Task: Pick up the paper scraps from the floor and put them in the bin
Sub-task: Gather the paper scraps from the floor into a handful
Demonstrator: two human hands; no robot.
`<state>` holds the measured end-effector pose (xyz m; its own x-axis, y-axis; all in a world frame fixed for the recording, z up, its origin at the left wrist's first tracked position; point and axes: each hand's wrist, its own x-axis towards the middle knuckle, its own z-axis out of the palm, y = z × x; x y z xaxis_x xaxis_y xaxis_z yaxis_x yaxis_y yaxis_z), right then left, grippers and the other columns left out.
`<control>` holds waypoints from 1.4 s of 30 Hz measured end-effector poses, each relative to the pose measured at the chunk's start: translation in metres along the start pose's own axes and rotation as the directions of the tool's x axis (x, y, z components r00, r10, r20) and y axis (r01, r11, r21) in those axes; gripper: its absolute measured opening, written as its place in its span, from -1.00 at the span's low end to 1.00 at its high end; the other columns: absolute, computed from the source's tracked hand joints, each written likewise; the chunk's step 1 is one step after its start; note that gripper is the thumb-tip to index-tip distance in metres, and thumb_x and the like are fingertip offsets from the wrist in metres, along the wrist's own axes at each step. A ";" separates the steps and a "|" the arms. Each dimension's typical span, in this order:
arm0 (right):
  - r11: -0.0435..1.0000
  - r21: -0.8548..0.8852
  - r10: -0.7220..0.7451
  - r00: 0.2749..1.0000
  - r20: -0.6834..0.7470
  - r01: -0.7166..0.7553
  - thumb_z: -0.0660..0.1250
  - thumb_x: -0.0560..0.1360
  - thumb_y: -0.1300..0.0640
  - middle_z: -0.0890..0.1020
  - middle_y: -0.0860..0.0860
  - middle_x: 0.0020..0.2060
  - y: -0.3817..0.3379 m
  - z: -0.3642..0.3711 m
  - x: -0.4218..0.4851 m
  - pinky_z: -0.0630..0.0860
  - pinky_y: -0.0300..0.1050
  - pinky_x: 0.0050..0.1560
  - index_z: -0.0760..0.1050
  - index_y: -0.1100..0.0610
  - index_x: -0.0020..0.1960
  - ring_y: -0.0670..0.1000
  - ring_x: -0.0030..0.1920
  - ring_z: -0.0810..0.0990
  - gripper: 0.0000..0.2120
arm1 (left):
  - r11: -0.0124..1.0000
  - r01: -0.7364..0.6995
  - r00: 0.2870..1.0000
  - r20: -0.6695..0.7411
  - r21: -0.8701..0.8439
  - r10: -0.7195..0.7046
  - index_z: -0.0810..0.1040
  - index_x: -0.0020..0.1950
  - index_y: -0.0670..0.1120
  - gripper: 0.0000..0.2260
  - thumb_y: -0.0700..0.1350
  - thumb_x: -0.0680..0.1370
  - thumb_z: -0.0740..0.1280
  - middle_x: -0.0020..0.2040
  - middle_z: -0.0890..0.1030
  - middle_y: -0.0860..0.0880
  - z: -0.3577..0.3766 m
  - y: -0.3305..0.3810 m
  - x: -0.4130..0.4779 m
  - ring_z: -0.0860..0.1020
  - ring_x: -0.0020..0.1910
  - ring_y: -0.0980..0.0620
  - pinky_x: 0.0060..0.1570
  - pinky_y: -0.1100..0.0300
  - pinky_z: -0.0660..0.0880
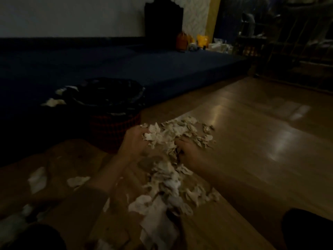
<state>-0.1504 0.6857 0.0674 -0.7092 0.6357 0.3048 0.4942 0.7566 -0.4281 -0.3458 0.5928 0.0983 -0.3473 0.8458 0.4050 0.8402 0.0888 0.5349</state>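
A heap of pale torn paper scraps (173, 134) lies on the wooden floor (252, 141) in a dim room. My left hand (134, 141) curls round the left side of the heap, fingers buried in scraps. On the right side, my right hand (189, 152) digs into the same pile with curled fingers. More scraps (167, 186) trail toward me between my forearms, with larger white pieces (156, 219) nearest. The bin (115, 123), a dark red woven basket lined with a black bag, stands just beyond my left hand.
A low dark blue mattress (162, 69) runs along the wall behind the bin, with white scraps (54, 101) on it. Loose scraps (37, 179) lie on the floor at left. Orange and yellow objects (182, 42) and dark shelving (297, 42) stand at the back right.
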 end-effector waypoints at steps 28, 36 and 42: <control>0.932 0.335 -0.206 0.963 0.175 0.139 0.37 0.43 0.05 0.37 0.18 0.24 -0.095 0.014 0.308 0.40 -0.14 0.07 0.24 0.07 0.35 0.15 0.21 0.41 -0.44 | 0.914 0.249 0.954 -0.242 0.321 -0.175 0.53 0.19 -0.11 -0.73 -0.23 0.51 0.25 0.14 0.54 -0.17 -0.099 -0.084 0.141 0.47 0.16 -0.12 0.18 0.06 0.43; 0.858 0.053 -0.511 0.859 -0.026 0.511 0.28 0.43 0.24 0.52 0.17 0.00 -0.030 -0.009 0.224 0.35 -0.06 0.05 0.45 0.21 0.07 0.14 0.03 0.45 -0.79 | 0.902 -0.019 0.950 -0.274 0.431 0.151 0.54 0.00 -0.16 -0.84 -0.25 0.49 0.21 -0.07 0.56 -0.14 -0.027 -0.026 0.114 0.48 -0.03 -0.12 0.00 0.07 0.47; 0.988 -0.060 -0.114 0.934 0.339 0.143 0.23 0.44 -0.02 0.53 0.14 0.13 0.107 0.071 0.101 0.49 0.07 0.13 0.40 -0.01 0.17 0.21 0.12 0.52 -0.68 | 0.946 0.187 0.920 0.292 0.264 -0.263 0.38 0.35 -0.08 -0.48 0.09 0.43 0.23 0.32 0.41 -0.20 0.103 -0.024 0.016 0.38 0.30 -0.20 0.30 0.00 0.33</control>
<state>-0.2051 0.8201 -0.0074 -0.8892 0.4553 0.0454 0.4171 0.8474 -0.3286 -0.3280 0.6583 0.0154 -0.4184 0.9081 0.0153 0.8402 0.3806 0.3863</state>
